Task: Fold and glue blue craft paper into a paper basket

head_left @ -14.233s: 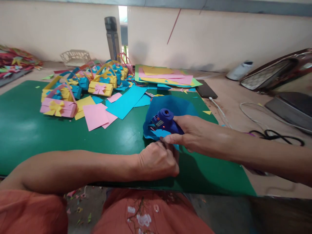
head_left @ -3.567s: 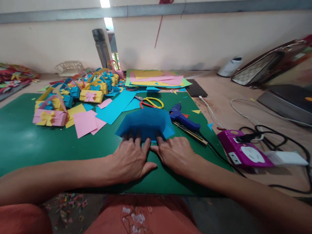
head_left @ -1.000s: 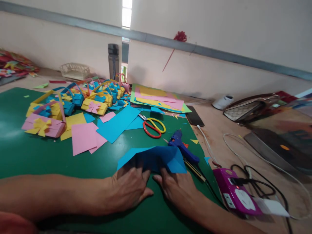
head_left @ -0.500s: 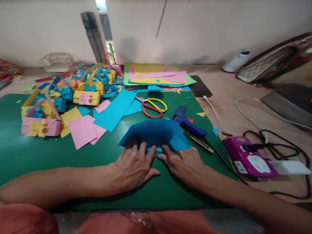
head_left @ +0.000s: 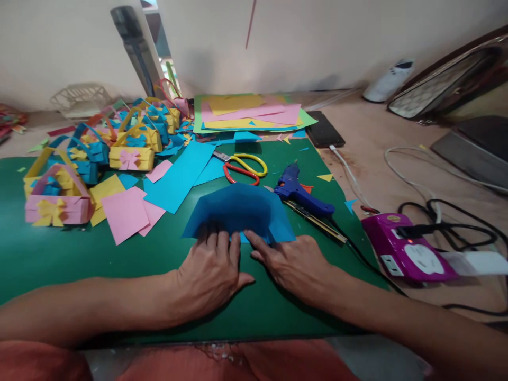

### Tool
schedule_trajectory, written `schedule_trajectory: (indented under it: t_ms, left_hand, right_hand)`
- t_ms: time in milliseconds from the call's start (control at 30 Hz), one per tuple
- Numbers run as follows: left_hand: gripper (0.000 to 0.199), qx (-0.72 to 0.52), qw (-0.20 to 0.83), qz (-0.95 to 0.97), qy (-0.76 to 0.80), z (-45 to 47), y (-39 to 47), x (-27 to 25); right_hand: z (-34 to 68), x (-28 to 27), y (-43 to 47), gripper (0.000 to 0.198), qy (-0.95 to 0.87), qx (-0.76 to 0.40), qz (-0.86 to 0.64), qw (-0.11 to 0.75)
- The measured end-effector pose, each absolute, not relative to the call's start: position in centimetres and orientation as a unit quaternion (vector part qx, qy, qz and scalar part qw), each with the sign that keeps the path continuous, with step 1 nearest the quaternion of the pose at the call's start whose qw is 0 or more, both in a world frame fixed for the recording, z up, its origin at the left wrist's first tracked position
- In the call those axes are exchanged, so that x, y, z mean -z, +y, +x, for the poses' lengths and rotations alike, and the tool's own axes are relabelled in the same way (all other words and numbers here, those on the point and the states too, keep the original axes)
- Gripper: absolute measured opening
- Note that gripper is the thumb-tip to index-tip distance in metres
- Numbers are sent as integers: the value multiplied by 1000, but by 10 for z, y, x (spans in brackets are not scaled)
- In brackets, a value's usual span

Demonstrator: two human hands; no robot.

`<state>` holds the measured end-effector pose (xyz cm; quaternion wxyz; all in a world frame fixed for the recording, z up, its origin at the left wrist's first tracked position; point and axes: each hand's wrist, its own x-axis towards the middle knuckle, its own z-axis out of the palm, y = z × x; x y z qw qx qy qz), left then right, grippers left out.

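A blue sheet of paper (head_left: 238, 203), partly folded with its sides raised, stands on the green mat (head_left: 151, 264) in front of me. My left hand (head_left: 210, 264) presses stretched fingers onto its near inner part, the fingertips in shadow; the thumb sticks out to the right over the mat. From the right side, my right hand (head_left: 293, 264) holds the sheet, its index finger pointing along the near edge toward the left fingers. Its thumb is tucked below, and the raised flap hides the other fingers. Red-and-yellow scissors (head_left: 248, 165) lie just beyond the sheet.
A blue glue gun (head_left: 301, 193) and a cutter knife (head_left: 317, 222) lie to the right. Small paper baskets (head_left: 59, 209), pink paper pieces (head_left: 123, 211) and blue strips (head_left: 182, 177) occupy the left. A paper stack (head_left: 254, 114), phone (head_left: 325, 128) and purple power strip (head_left: 407, 248) stand beyond.
The view has shifted slightly, so most things appear a little further left. Both hands stay at the blue sheet; the right index finger reaches slightly further in along its near edge.
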<state>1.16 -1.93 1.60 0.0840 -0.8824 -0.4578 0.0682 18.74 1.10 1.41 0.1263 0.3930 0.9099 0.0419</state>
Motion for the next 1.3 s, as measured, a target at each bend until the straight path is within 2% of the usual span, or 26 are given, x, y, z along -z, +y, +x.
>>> schedule_trajectory:
  t_ms: [267, 433, 633, 733, 833, 900, 1000, 1067, 1200, 1300]
  left_hand:
    - [50, -52, 104, -888, -446, 12, -24, -11]
    - [50, -35, 124, -891, -435, 12, -28, -8]
    - [42, -5, 187, -902, -389, 14, -35, -5]
    - [36, 16, 195, -910, -366, 14, -38, -2]
    - [30, 71, 178, -929, -318, 11, -37, 1]
    - [26, 108, 161, -939, -284, 8, -34, 1]
    - [24, 128, 153, -938, -283, 4, -30, -2]
    - [34, 120, 146, -928, -320, 4, -27, -2]
    - [71, 56, 64, -904, -419, 7, -22, 0]
    - [77, 13, -2, -898, -440, 9, -20, 1]
  right_hand:
    - [191, -13, 6, 33, 917, -73, 384, 82]
    - [191, -15, 2, 25, 926, -82, 358, 89]
    - [192, -15, 4, 31, 927, -86, 360, 64]
    - [195, -11, 5, 31, 936, -79, 344, 14]
    - [199, -5, 4, 25, 944, -74, 313, -80]
    - [200, -1, 3, 28, 945, -69, 290, -135]
    - [200, 2, 3, 35, 943, -74, 276, -171]
    - [199, 2, 4, 36, 942, -81, 269, -182]
    - [199, 1, 5, 32, 949, -74, 249, -182]
    - [198, 1, 5, 31, 949, -69, 251, -175]
